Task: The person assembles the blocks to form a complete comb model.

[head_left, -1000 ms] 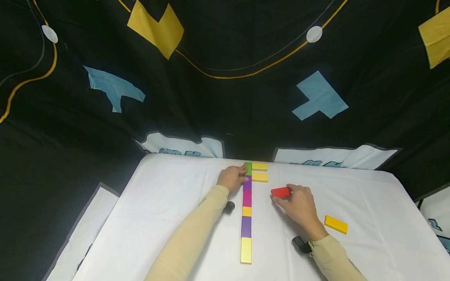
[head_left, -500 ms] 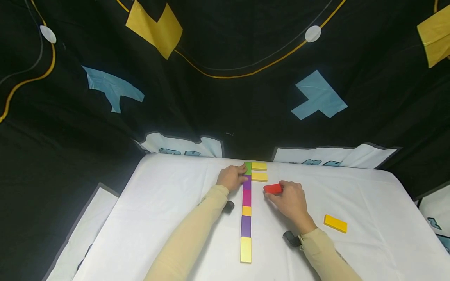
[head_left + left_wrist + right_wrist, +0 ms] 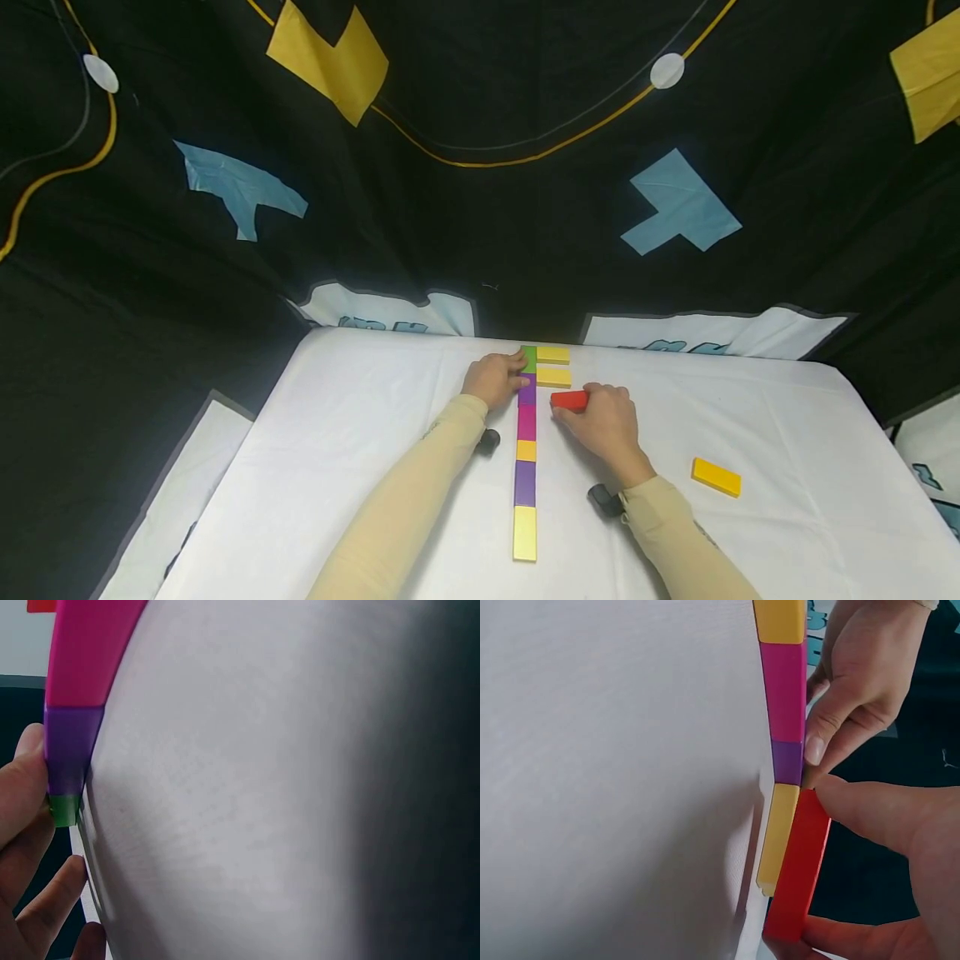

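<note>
A row of coloured blocks runs up the white table, with a green block [image 3: 530, 358] at its far end and a purple block [image 3: 527, 390] below it. My left hand [image 3: 492, 380] rests against the row's left side, index fingertip by the green block and thumb along the purple one; its other fingers are spread in the left wrist view. My right hand [image 3: 606, 423] pinches a red block [image 3: 568, 401] between thumb and fingers, just right of the row. Two yellow blocks, an upper one [image 3: 553, 355] and a lower one [image 3: 554, 378], stick out rightward from the row, above the red block.
Nearer in the row follow a magenta block [image 3: 527, 422], a small orange block [image 3: 527, 451], a second purple block [image 3: 525, 483] and a long yellow block [image 3: 525, 533]. A loose deep-yellow block [image 3: 716, 477] lies at the right. A black patterned curtain [image 3: 480, 250] hangs behind the table.
My right hand has carried the red block leftward and slightly away from me, closer to the row. My left hand has stayed in place.
</note>
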Demonstrator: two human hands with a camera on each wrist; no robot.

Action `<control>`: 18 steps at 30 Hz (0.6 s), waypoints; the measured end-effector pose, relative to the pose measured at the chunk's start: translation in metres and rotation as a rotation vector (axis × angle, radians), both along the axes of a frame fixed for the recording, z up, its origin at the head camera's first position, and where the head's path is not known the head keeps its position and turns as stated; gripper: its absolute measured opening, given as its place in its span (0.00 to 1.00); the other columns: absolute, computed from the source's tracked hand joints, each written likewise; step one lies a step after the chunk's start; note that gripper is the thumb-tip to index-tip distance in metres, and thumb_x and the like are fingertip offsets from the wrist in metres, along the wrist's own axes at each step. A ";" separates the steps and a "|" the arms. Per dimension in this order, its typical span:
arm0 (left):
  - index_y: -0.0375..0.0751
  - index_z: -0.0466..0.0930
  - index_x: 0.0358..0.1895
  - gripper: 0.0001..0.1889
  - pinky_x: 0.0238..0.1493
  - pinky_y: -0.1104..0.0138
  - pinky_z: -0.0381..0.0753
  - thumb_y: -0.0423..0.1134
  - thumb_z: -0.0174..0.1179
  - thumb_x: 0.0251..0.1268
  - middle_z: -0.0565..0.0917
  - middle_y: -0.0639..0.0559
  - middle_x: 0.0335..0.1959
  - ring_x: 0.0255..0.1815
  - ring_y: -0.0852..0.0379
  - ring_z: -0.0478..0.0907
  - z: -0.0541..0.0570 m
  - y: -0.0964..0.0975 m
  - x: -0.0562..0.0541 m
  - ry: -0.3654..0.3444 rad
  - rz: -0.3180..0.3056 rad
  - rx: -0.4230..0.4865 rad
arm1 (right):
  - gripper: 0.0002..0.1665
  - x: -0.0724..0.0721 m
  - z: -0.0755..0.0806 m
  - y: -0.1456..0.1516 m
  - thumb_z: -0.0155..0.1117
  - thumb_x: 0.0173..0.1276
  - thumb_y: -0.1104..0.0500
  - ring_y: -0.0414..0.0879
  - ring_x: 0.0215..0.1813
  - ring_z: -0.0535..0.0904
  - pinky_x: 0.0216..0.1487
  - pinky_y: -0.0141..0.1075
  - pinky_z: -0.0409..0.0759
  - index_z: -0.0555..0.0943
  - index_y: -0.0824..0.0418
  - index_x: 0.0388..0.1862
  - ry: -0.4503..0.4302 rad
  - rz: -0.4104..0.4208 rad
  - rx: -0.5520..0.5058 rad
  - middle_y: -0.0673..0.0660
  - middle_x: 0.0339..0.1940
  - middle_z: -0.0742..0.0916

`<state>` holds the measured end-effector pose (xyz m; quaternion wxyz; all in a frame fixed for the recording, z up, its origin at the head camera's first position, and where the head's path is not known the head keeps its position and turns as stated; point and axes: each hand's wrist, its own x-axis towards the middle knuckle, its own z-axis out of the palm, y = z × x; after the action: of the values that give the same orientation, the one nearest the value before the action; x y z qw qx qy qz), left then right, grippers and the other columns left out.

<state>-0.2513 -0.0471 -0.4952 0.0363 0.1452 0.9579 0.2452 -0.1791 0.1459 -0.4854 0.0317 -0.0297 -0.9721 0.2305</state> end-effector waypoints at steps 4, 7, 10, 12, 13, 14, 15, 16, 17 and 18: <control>0.51 0.77 0.67 0.26 0.72 0.54 0.68 0.48 0.67 0.67 0.72 0.59 0.71 0.72 0.49 0.69 0.000 -0.001 0.000 -0.004 -0.005 -0.008 | 0.39 -0.002 -0.002 -0.004 0.78 0.55 0.44 0.60 0.47 0.77 0.45 0.51 0.80 0.81 0.73 0.53 0.004 0.005 0.038 0.66 0.41 0.86; 0.52 0.77 0.67 0.26 0.71 0.54 0.68 0.49 0.67 0.66 0.72 0.60 0.71 0.72 0.49 0.70 0.000 -0.001 -0.001 -0.006 -0.007 -0.013 | 0.39 -0.003 -0.004 -0.007 0.78 0.54 0.43 0.59 0.46 0.77 0.44 0.51 0.81 0.81 0.73 0.51 0.002 0.012 0.063 0.65 0.39 0.86; 0.52 0.78 0.66 0.26 0.71 0.55 0.68 0.49 0.67 0.66 0.72 0.60 0.71 0.72 0.50 0.70 0.000 -0.001 -0.001 -0.006 -0.006 -0.009 | 0.38 -0.004 -0.005 -0.011 0.79 0.53 0.43 0.58 0.44 0.77 0.43 0.50 0.81 0.81 0.72 0.49 -0.009 0.013 0.082 0.63 0.37 0.85; 0.52 0.78 0.66 0.26 0.71 0.55 0.68 0.49 0.67 0.66 0.72 0.60 0.71 0.72 0.50 0.70 0.000 -0.001 -0.001 -0.005 -0.005 -0.007 | 0.38 -0.005 -0.005 -0.012 0.79 0.52 0.42 0.57 0.43 0.77 0.43 0.50 0.81 0.81 0.72 0.48 -0.014 0.016 0.095 0.63 0.35 0.84; 0.52 0.78 0.66 0.26 0.71 0.55 0.68 0.49 0.67 0.66 0.72 0.60 0.71 0.72 0.50 0.70 0.000 -0.001 -0.001 -0.005 -0.003 -0.006 | 0.38 -0.005 -0.005 -0.013 0.79 0.52 0.42 0.57 0.43 0.77 0.43 0.50 0.81 0.81 0.72 0.47 -0.017 0.018 0.101 0.63 0.35 0.84; 0.52 0.78 0.66 0.26 0.71 0.55 0.68 0.49 0.67 0.66 0.72 0.60 0.71 0.72 0.50 0.70 -0.001 -0.001 -0.001 -0.005 -0.002 -0.006 | 0.38 -0.005 -0.005 -0.013 0.79 0.53 0.42 0.57 0.43 0.77 0.43 0.50 0.81 0.81 0.72 0.47 -0.019 0.020 0.106 0.63 0.35 0.84; 0.52 0.78 0.66 0.26 0.71 0.55 0.68 0.49 0.67 0.66 0.72 0.60 0.71 0.72 0.50 0.70 -0.001 0.000 -0.002 -0.006 0.000 -0.007 | 0.38 -0.005 -0.006 -0.013 0.79 0.53 0.42 0.57 0.44 0.77 0.44 0.50 0.81 0.81 0.72 0.47 -0.021 0.023 0.109 0.63 0.35 0.84; 0.52 0.77 0.67 0.26 0.72 0.55 0.68 0.49 0.67 0.66 0.72 0.60 0.71 0.72 0.50 0.70 -0.001 0.000 -0.002 -0.009 0.001 -0.006 | 0.39 -0.006 -0.006 -0.012 0.79 0.53 0.42 0.58 0.44 0.77 0.44 0.51 0.81 0.81 0.72 0.48 -0.023 0.024 0.103 0.63 0.36 0.84; 0.52 0.77 0.67 0.26 0.72 0.55 0.68 0.49 0.67 0.66 0.72 0.60 0.71 0.72 0.50 0.70 0.000 0.000 -0.001 -0.010 0.002 -0.008 | 0.39 -0.006 -0.006 -0.011 0.79 0.53 0.42 0.58 0.45 0.77 0.44 0.51 0.81 0.80 0.72 0.50 -0.026 0.025 0.095 0.64 0.38 0.85; 0.52 0.77 0.67 0.26 0.72 0.55 0.68 0.49 0.67 0.66 0.72 0.60 0.71 0.72 0.50 0.70 0.000 0.000 -0.001 -0.012 0.003 -0.008 | 0.40 -0.006 -0.006 -0.010 0.78 0.54 0.42 0.58 0.45 0.76 0.45 0.52 0.81 0.80 0.72 0.51 -0.029 0.025 0.083 0.64 0.39 0.85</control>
<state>-0.2528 -0.0473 -0.4956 0.0421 0.1424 0.9588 0.2423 -0.1851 0.1362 -0.4915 0.0159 -0.0195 -0.9815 0.1899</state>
